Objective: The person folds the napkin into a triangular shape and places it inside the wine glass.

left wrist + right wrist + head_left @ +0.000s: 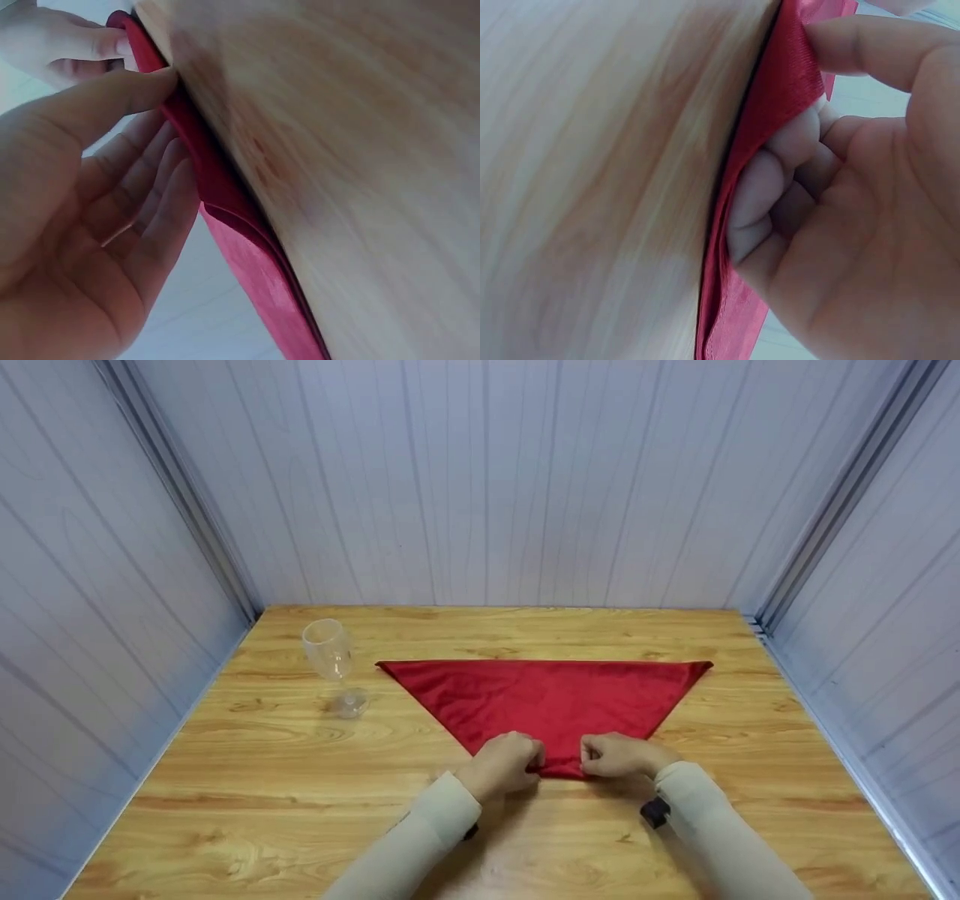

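Observation:
A red cloth point(547, 697) lies on the wooden table, its long straight edge at the back and its sides narrowing toward the front. The short front edge is folded over into a narrow band. My left hand point(504, 763) pinches the left part of that band; in the left wrist view the thumb presses on the folded cloth point(202, 161) with the fingers behind it. My right hand point(621, 755) pinches the right part of the same band, thumb on one side and curled fingers point(761, 187) on the other in the right wrist view.
A clear stemmed glass point(328, 651) stands on the table point(247, 780) to the left of the cloth. Pale panelled walls point(480, 487) close in the table at the back and on both sides. Dark wrist devices point(655, 812) show at the cuffs.

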Demonstrator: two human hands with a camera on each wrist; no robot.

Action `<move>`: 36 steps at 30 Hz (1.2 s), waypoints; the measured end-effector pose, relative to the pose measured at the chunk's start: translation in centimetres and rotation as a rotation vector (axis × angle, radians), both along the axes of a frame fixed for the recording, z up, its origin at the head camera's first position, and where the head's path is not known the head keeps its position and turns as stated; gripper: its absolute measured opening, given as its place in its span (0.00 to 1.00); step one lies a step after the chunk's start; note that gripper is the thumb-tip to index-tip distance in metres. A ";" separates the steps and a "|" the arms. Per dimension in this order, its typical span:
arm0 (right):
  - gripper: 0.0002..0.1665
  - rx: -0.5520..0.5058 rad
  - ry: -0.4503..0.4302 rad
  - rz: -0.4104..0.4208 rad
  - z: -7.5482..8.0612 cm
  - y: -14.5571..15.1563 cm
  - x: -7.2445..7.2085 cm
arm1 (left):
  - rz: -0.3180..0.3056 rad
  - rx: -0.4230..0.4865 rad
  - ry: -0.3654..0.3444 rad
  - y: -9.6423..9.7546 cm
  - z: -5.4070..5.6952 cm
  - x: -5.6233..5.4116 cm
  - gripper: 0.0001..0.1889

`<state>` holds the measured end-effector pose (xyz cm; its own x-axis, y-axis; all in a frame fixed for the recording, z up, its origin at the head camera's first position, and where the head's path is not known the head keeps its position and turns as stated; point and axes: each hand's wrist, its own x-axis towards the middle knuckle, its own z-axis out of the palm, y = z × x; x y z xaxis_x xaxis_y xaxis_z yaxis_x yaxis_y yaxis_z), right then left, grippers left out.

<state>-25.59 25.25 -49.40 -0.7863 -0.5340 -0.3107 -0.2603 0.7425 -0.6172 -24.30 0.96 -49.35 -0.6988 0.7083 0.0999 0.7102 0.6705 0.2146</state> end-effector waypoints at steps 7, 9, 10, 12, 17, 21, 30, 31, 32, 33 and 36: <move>0.07 -0.004 -0.001 -0.005 0.1 0.0 0.0 | -0.013 -0.070 0.158 0.4 -0.2 0.2 0.06; 0.07 -0.005 0.006 0.000 -0.1 0.1 -0.1 | -0.020 -0.048 0.148 0.2 -0.3 0.1 0.05; 0.07 -0.005 0.013 0.004 -0.2 0.1 -0.1 | -0.026 -0.032 0.132 0.2 -0.3 0.0 0.05; 0.07 -0.006 0.025 0.013 -0.3 0.1 -0.1 | -0.030 -0.003 0.077 -0.1 -0.3 -0.3 0.05; 0.06 0.013 0.051 0.028 -0.3 0.0 -0.1 | 0.000 0.045 -0.118 -0.5 -0.3 -1.4 0.06; 0.07 0.029 0.068 0.039 -0.4 0.0 -0.1 | 0.021 0.074 -0.220 -0.8 -0.4 -2.3 0.05; 0.08 0.019 0.096 0.063 -0.6 0.1 0.1 | 0.067 0.137 -0.355 -1.2 -0.5 -3.5 0.03; 0.09 0.014 0.098 0.064 -0.6 0.2 0.1 | 0.075 0.141 -0.361 -1.2 -0.5 -3.6 0.03; 0.09 0.004 0.099 0.065 -0.7 0.3 0.0 | 0.083 0.141 -0.364 -1.1 -0.5 -3.6 0.03; 0.10 -0.007 0.096 0.062 -0.7 0.4 0.0 | 0.091 0.141 -0.364 -1.1 -0.5 -3.6 0.03; 0.12 -0.033 0.080 0.062 -0.7 0.8 -0.1 | 0.113 0.151 -0.376 -0.9 -0.5 -3.5 0.02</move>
